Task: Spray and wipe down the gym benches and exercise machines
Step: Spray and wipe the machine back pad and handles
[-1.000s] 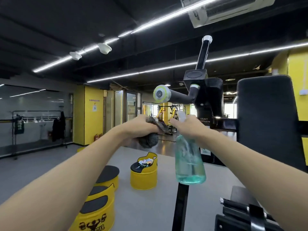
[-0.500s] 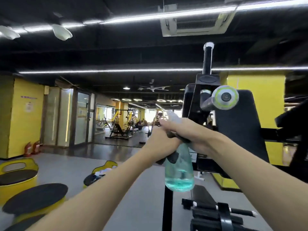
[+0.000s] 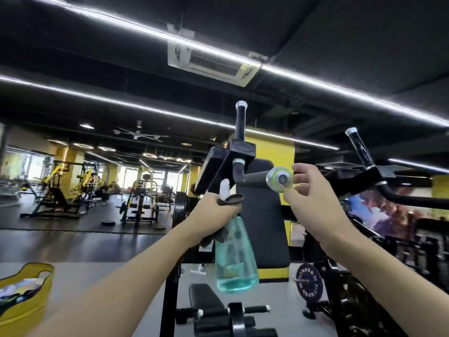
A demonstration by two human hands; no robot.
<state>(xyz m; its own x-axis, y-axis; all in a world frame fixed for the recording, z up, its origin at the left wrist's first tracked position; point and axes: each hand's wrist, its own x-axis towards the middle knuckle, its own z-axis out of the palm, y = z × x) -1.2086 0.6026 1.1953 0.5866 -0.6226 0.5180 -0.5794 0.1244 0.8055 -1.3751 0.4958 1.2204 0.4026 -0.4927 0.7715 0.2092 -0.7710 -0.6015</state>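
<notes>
Observation: The left hand (image 3: 213,210) is closed around the neck of the spray bottle (image 3: 234,259) and pins a dark cloth (image 3: 230,199) against it. The bottle hangs below the fist, tilted slightly, with a little teal liquid at the bottom. Its white nozzle (image 3: 224,188) stands above the knuckles.

The right hand (image 3: 313,195) holds nothing. Its fingers are spread and loosely bent just beside the silver end cap (image 3: 279,179) of the machine's padded grip (image 3: 255,182). Contact with the cap cannot be confirmed.

Key relation: The grip's long axis runs near level, from the black bracket (image 3: 243,149) on the left out to the end cap on the right. The capped end points at the right hand, which is clearly the nearer of the two. The left hand, carrying both cleaning items, sits below and to the left of the grip, close under its bend. The black back pad (image 3: 262,215) stands behind both.

Assessment: The cloth and bottle are both in the hand that is further from the cap. The grip looks to be the next part due for cleaning. To wipe along it, the cloth must either pass to the free right hand or rise from below. A bottle and cloth held in one fist risk a slip.
</notes>
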